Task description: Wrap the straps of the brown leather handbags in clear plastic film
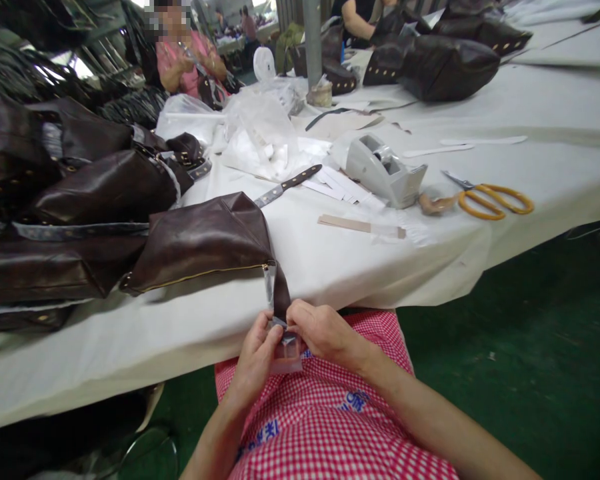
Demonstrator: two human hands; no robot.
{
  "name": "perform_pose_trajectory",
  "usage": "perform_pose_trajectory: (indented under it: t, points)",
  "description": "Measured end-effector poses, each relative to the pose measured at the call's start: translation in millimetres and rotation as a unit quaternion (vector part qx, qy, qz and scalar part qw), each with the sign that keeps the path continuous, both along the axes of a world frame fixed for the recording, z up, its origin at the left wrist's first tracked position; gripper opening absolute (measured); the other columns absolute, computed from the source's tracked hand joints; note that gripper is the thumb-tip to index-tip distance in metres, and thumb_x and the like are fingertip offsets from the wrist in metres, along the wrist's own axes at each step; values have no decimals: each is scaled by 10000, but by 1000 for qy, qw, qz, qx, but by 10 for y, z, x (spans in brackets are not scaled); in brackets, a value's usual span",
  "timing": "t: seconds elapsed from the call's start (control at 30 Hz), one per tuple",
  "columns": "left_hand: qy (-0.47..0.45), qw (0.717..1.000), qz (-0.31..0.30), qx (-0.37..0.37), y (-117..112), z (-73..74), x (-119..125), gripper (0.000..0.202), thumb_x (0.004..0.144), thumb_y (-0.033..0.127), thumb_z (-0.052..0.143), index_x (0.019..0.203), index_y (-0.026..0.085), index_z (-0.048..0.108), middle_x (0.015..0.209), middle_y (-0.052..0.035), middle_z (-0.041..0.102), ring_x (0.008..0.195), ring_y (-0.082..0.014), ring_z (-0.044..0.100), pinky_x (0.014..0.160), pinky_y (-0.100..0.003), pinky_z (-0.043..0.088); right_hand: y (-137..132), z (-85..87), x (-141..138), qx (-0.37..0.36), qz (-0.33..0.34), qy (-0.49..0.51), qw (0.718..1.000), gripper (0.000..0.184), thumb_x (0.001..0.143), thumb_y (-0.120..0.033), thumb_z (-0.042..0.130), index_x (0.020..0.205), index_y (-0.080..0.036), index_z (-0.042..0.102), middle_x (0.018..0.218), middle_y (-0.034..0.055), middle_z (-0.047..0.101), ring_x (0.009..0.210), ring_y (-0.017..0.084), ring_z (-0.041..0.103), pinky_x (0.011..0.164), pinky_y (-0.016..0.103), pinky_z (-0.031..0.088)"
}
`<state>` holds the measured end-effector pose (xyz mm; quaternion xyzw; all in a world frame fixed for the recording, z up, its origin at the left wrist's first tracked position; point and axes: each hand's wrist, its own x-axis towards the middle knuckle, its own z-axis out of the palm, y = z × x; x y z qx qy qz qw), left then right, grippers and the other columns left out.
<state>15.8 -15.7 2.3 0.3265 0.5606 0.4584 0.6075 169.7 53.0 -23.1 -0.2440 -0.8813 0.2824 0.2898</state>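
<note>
The handbag [200, 243] lies on the table [530, 133] at its front edge. Its strap [280, 293] hangs over the edge, between left hand [257, 353] and right hand [325, 333]. Piled bags [80, 193] lie left; tape dispenser [385, 170], then scissors [495, 200], right; plastic wrapping [260, 127] behind.

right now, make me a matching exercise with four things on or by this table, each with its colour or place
Things:
1 scissors
2 tape dispenser
3 bag
4 strap

Colour or place:
a grey
b hanging off the edge of the table, pinched between the left hand and the right hand
c yellow handles
d dark brown, lying on its side on the white cloth

Pairs: 1-c, 2-a, 3-d, 4-b
</note>
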Motion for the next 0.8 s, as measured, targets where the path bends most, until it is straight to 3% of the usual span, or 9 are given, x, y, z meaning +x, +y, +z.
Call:
perform_pose_trajectory:
  t: [0.17,0.3,0.6,0.8]
  points:
    - [-71,997,1,-15,-65,13,28,290,819,353,682,1028,176,589,985,-47,677,743,-149,644,656,-223,505,147,216,88,-124,87,18,988,45,900,-157,508,887,-198,519,735,-22,571,611,111,496,570,219,357]
    - [-120,992,11,-40,-90,69,64,285,802,339,708,1014,186,593,934,-35,682,671,-130,642,626,-223,517,205,246,87,-155,125,74,977,45,855,-160,546,829,-193,532,685,-39,551,563,93,471,543,203,353]
    - [-137,990,6,-43,-75,49,101,259,826,318,687,1015,181,575,844,-35,682,671,-154,671,636,-256,542,86,11,140,-221,34,138,965,100,876,-246,561,795,-194,533,696,-26,573,567,95,473,543,205,377]
    - [-148,987,20,-59,-28,89,139,324,769,298,741,1029,173,594,943,-51,683,764,-162,676,703,-252,536,88,-76,137,-227,21,155,961,91,854,-147,502,785,-207,505,711,-14,575,632,120,514,600,224,414]
